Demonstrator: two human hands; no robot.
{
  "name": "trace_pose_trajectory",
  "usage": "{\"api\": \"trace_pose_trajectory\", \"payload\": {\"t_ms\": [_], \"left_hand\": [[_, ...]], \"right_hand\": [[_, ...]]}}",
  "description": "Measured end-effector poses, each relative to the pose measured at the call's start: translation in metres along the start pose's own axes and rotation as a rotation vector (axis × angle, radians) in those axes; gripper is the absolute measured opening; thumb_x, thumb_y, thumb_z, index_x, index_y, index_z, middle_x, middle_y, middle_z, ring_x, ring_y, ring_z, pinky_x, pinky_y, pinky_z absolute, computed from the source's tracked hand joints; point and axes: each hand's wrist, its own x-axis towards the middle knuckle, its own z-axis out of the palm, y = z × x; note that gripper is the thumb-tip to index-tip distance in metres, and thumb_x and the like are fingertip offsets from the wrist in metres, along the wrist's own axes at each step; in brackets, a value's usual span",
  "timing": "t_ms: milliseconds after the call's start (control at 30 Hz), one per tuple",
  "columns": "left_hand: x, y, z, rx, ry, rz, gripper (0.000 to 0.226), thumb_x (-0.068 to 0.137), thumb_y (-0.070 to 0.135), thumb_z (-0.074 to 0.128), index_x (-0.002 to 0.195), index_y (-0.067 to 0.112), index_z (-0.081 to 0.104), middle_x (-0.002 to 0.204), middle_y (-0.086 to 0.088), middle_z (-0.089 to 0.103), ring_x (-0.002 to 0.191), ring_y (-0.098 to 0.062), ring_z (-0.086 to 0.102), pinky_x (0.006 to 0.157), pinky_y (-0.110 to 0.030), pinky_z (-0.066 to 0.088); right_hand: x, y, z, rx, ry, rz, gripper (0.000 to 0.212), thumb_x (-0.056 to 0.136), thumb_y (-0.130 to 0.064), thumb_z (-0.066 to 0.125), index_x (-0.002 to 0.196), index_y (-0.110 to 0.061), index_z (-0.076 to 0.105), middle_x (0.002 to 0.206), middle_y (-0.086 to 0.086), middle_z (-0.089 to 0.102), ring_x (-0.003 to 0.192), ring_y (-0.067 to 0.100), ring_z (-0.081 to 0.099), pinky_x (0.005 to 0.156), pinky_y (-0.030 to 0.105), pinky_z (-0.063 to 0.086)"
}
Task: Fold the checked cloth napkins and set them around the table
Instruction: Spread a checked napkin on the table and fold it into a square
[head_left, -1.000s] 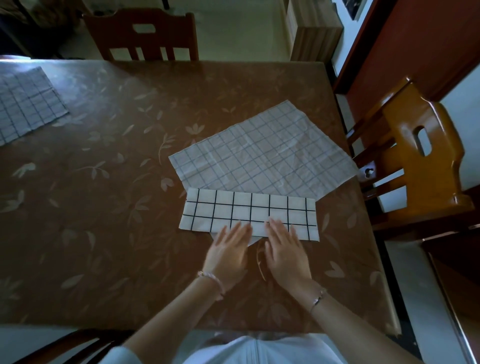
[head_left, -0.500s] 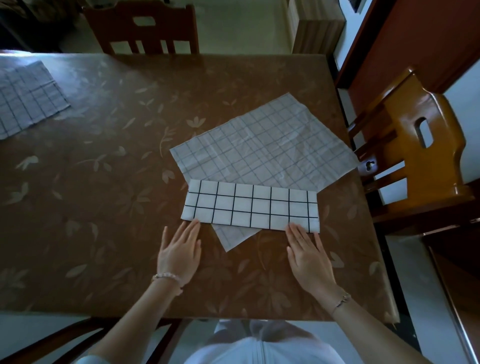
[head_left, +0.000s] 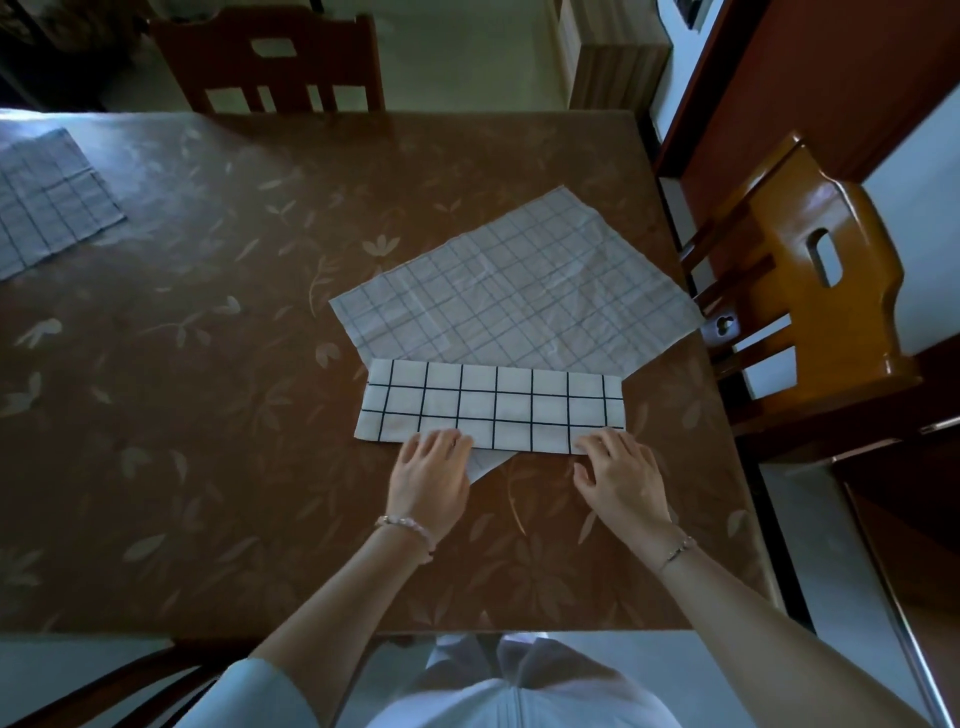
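The folded napkin (head_left: 493, 405) lies as a long strip at the centre of the frame, on the near right part of the table (head_left: 208, 415); it overlaps the near corner of an unfolded napkin (head_left: 519, 291) spread flat behind it, and that corner pokes out from under the strip's near edge. A moment ago both hands lay flat on the tabletop just short of the strip's two ends; now they have come forward onto its near edge. The left hand (head_left: 431, 478) has also shifted inward, left of the strip's middle, its fingers close together and fairly straight with the tips resting on the cloth. The right hand (head_left: 621, 475) sits at the near right corner, fingers bent over the edge and thumb held apart; whether it pinches the cloth I cannot tell. This reads as smoothing done and the next fold being set up, probably a further halving of the strip; the task is still early, since the second napkin is unfolded. A third napkin (head_left: 47, 202) lies at the upper left of the frame.
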Motion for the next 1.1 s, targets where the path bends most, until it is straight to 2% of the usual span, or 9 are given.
{"api": "trace_pose_trajectory", "payload": {"t_ms": [133, 267, 400, 467, 600, 700, 867, 967, 1100], "left_hand": [[0.014, 0.020, 0.005, -0.101, -0.055, -0.008, 0.032, 0.082, 0.013, 0.056, 0.114, 0.011, 0.058, 0.112, -0.002, 0.061, 0.104, -0.020, 0.057, 0.093, -0.035, 0.043], [0.013, 0.029, 0.003, -0.188, -0.063, -0.026, 0.032, 0.089, 0.013, 0.044, 0.120, 0.012, 0.054, 0.117, 0.000, 0.058, 0.109, -0.019, 0.053, 0.095, -0.033, 0.039], [0.001, 0.041, 0.002, -0.363, -0.103, -0.149, 0.024, 0.092, 0.013, 0.042, 0.110, 0.014, 0.056, 0.101, 0.003, 0.060, 0.088, -0.015, 0.057, 0.073, -0.029, 0.050], [-0.003, 0.049, 0.004, -0.584, -0.187, -0.348, 0.018, 0.093, 0.014, 0.046, 0.106, 0.012, 0.058, 0.094, 0.002, 0.063, 0.074, -0.011, 0.059, 0.066, -0.026, 0.052], [-0.005, 0.064, 0.004, -1.398, -0.299, -0.974, 0.022, 0.089, 0.011, 0.058, 0.110, 0.006, 0.053, 0.092, -0.009, 0.066, 0.077, -0.018, 0.064, 0.076, -0.036, 0.055], [-0.011, 0.071, -0.002, -1.653, -0.257, -1.153, 0.027, 0.087, 0.013, 0.062, 0.109, 0.001, 0.049, 0.087, -0.013, 0.063, 0.079, -0.023, 0.064, 0.076, -0.041, 0.055], [-0.026, 0.072, -0.004, -1.684, -0.080, -1.220, 0.028, 0.083, -0.004, 0.061, 0.109, 0.000, 0.050, 0.098, -0.021, 0.065, 0.083, -0.028, 0.068, 0.062, -0.032, 0.058], [-0.034, 0.062, -0.004, -1.615, -0.049, -1.180, 0.028, 0.084, -0.006, 0.058, 0.109, 0.005, 0.052, 0.103, -0.018, 0.065, 0.088, -0.027, 0.067, 0.063, -0.033, 0.058], [-0.051, 0.035, -0.009, -1.476, -0.009, -1.163, 0.039, 0.082, -0.001, 0.064, 0.114, 0.013, 0.046, 0.103, -0.009, 0.063, 0.088, -0.019, 0.065, 0.068, -0.032, 0.057]], "right_hand": [[0.008, 0.005, -0.002, -0.036, 0.071, -0.109, 0.023, 0.067, -0.016, 0.077, 0.087, -0.014, 0.065, 0.086, -0.001, 0.060, 0.080, 0.019, 0.060, 0.064, 0.032, 0.053], [0.013, 0.013, -0.001, -0.057, 0.098, -0.174, 0.019, 0.066, -0.012, 0.077, 0.079, -0.012, 0.063, 0.080, 0.000, 0.060, 0.075, 0.018, 0.059, 0.061, 0.030, 0.053], [0.010, 0.011, -0.004, 0.017, 0.144, -0.128, 0.014, 0.068, -0.010, 0.075, 0.073, -0.014, 0.062, 0.073, -0.003, 0.059, 0.071, 0.016, 0.059, 0.058, 0.028, 0.052], [0.001, 0.004, -0.004, 0.043, 0.167, -0.116, 0.012, 0.070, -0.012, 0.074, 0.073, -0.016, 0.063, 0.071, -0.005, 0.059, 0.069, 0.015, 0.058, 0.059, 0.027, 0.049], [-0.026, -0.019, -0.003, 0.096, 0.208, -0.137, 0.003, 0.076, -0.017, 0.066, 0.076, -0.017, 0.063, 0.073, -0.005, 0.058, 0.070, 0.015, 0.056, 0.061, 0.028, 0.048], [-0.046, -0.038, -0.001, 0.152, 0.228, -0.170, 0.004, 0.080, -0.022, 0.061, 0.077, -0.019, 0.063, 0.073, -0.007, 0.057, 0.070, 0.014, 0.055, 0.063, 0.028, 0.047], [-0.066, -0.059, 0.001, 0.297, 0.169, -0.213, 0.005, 0.081, -0.028, 0.065, 0.084, -0.023, 0.065, 0.078, -0.009, 0.058, 0.073, 0.012, 0.055, 0.067, 0.026, 0.046], [-0.067, -0.053, 0.004, 0.365, 0.106, -0.216, 0.016, 0.088, -0.030, 0.056, 0.090, -0.019, 0.066, 0.087, -0.007, 0.062, 0.080, 0.015, 0.060, 0.072, 0.032, 0.051], [-0.054, -0.035, 0.000, 0.362, 0.035, -0.129, 0.023, 0.086, -0.016, 0.050, 0.103, -0.014, 0.065, 0.096, -0.002, 0.064, 0.089, 0.016, 0.060, 0.079, 0.034, 0.053]]}}
